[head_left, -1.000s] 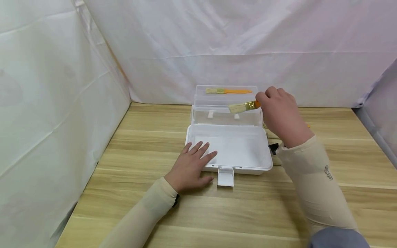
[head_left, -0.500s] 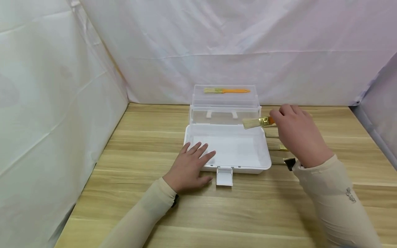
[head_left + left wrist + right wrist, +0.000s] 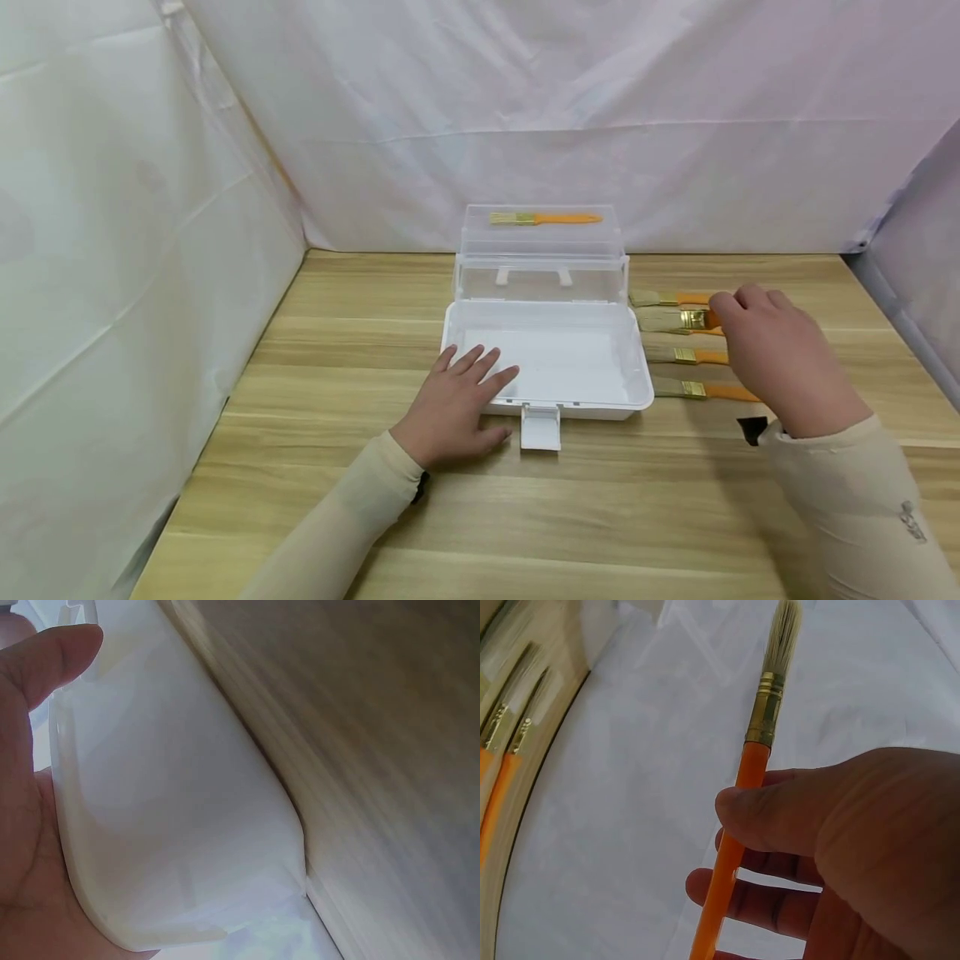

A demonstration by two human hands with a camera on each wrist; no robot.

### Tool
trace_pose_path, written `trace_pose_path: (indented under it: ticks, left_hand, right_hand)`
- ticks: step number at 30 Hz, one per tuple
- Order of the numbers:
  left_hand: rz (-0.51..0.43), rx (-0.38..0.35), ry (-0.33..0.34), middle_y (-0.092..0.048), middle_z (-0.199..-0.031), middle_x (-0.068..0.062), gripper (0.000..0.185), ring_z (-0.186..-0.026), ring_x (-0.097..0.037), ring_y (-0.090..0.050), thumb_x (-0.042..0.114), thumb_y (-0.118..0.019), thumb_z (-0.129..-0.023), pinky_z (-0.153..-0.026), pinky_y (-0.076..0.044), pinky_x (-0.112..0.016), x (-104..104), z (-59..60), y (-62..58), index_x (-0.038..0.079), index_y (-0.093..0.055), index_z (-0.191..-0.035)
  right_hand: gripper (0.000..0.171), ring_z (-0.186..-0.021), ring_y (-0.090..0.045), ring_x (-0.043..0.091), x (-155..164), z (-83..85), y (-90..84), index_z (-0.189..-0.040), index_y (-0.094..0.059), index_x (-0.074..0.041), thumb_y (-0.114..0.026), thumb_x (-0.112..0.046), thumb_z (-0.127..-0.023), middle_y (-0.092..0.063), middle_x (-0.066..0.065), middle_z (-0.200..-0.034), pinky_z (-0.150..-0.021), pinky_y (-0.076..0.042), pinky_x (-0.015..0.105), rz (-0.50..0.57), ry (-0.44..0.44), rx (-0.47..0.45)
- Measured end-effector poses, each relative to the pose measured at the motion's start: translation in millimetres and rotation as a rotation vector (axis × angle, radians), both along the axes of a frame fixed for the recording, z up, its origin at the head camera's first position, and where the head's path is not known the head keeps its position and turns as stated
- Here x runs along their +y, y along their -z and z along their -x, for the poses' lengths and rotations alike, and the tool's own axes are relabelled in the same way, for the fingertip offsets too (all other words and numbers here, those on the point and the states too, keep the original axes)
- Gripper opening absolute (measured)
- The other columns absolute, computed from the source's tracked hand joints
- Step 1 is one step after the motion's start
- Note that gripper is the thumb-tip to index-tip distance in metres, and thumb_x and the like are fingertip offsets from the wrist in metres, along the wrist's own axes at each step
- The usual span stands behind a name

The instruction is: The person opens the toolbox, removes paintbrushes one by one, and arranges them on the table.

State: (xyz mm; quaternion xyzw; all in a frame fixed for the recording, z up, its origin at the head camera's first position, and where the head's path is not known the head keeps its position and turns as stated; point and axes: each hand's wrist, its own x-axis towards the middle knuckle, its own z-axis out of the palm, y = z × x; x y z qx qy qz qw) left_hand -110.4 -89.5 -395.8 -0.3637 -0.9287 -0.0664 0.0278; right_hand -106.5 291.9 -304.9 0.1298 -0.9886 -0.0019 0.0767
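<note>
- Right hand (image 3: 787, 358) holds one brush (image 3: 675, 320) by its orange handle; thumb and fingers are curled around the handle, as the right wrist view shows clearly.
- This held brush (image 3: 750, 772) sits low over the wooden table (image 3: 600, 517), just to the right of the white box (image 3: 547, 358), in a row with three other brushes (image 3: 690, 372). From the pictures one cannot tell if it already touches the table.
- Its long axis runs left to right: the pale bristles point toward the box, and the handle goes away under the palm. The bristle tip is near the right wall of the box, not touching.
- The brush has a thin orange handle, a golden metal band and a narrow tuft of light bristles.
- Left hand (image 3: 457, 408) lies flat on the front left corner of the box, fingers straight and spread, and it holds nothing. It is well apart from the brushes, so the right hand is the nearer one.
- The box stands open; its clear lid (image 3: 542, 254) is upright at the back, and one more brush (image 3: 543, 218) lies on top of it.
</note>
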Motion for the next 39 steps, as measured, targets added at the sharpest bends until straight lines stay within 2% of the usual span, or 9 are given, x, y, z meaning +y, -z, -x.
trace_pose_path:
  ticks: [4, 11, 20, 25, 30, 34, 39]
  left_hand:
    - [-0.009, 0.006, 0.004, -0.043, -0.153, -0.009, 0.073, -0.143, -0.029, -0.035, 0.055, -0.064, -0.087, -0.116, -0.017, -0.054, 0.2, 0.1, 0.7, 0.024, -0.046, -0.150]
    - [-0.028, 0.017, 0.005, -0.044, -0.152, -0.009, 0.071, -0.142, -0.030, -0.037, 0.055, -0.063, -0.087, -0.115, -0.019, -0.055, -0.7, -1.6, 1.4, 0.024, -0.047, -0.149]
    - [-0.046, 0.012, 0.014, -0.044, -0.152, -0.010, 0.071, -0.142, -0.030, -0.037, 0.054, -0.064, -0.087, -0.115, -0.018, -0.055, 0.7, -1.5, 1.0, 0.023, -0.047, -0.149]
    - [-0.040, 0.000, 0.004, -0.043, -0.153, -0.009, 0.072, -0.143, -0.030, -0.036, 0.055, -0.063, -0.088, -0.116, -0.017, -0.054, -0.5, -0.7, 2.0, 0.024, -0.046, -0.150]
    - [-0.043, 0.003, 0.002, -0.044, -0.152, -0.009, 0.072, -0.142, -0.030, -0.037, 0.054, -0.064, -0.087, -0.116, -0.017, -0.054, -2.4, -0.6, 1.7, 0.024, -0.046, -0.150]
    - [-0.048, 0.004, 0.009, -0.044, -0.152, -0.010, 0.071, -0.141, -0.031, -0.038, 0.054, -0.065, -0.087, -0.116, -0.017, -0.054, -2.3, -0.3, 1.3, 0.023, -0.047, -0.149]
    - [-0.043, -0.005, 0.009, -0.044, -0.152, -0.009, 0.072, -0.142, -0.030, -0.037, 0.054, -0.065, -0.087, -0.116, -0.017, -0.054, -0.9, 0.0, 1.0, 0.023, -0.047, -0.149]
  right_hand:
    - [0.019, -0.084, -0.052, 0.040, 11.8, -10.1, 5.8, -0.105, -0.057, -0.001, -0.056, 0.011, -0.090, -0.055, 0.022, -0.098, -0.062, -0.048, 0.053, 0.007, 0.004, -0.005]
    - [0.025, -0.082, -0.054, 0.038, 25.5, -20.2, 18.6, -0.110, -0.055, -0.001, -0.061, 0.009, -0.088, -0.056, 0.022, -0.101, -0.054, -0.049, 0.049, -0.004, 0.025, -0.119]
    - [0.024, -0.059, -0.050, 0.022, 40.0, -29.8, 48.7, -0.099, -0.056, 0.000, -0.072, 0.006, -0.082, -0.053, 0.008, -0.079, -0.052, -0.046, 0.038, -0.023, -0.089, -0.157]
    - [0.022, -0.065, -0.053, 0.023, 39.5, -36.8, 62.2, -0.095, -0.055, -0.003, -0.070, 0.008, -0.083, -0.052, 0.007, -0.079, -0.054, -0.045, 0.037, -0.013, -0.102, -0.182]
    - [0.020, -0.069, -0.052, 0.024, 36.9, -42.6, 71.3, -0.097, -0.055, -0.004, -0.063, 0.010, -0.087, -0.051, 0.006, -0.080, -0.055, -0.045, 0.038, 0.006, -0.066, -0.254]
    - [0.020, -0.068, -0.052, 0.024, 36.5, -47.1, 75.7, -0.100, -0.056, -0.003, -0.064, 0.009, -0.087, -0.052, 0.007, -0.081, -0.056, -0.046, 0.040, 0.000, -0.041, -0.292]
    - [0.018, -0.069, -0.052, 0.025, 35.9, -51.2, 77.3, -0.101, -0.056, -0.004, -0.059, 0.011, -0.090, -0.053, 0.007, -0.083, -0.058, -0.047, 0.042, 0.007, -0.034, -0.307]
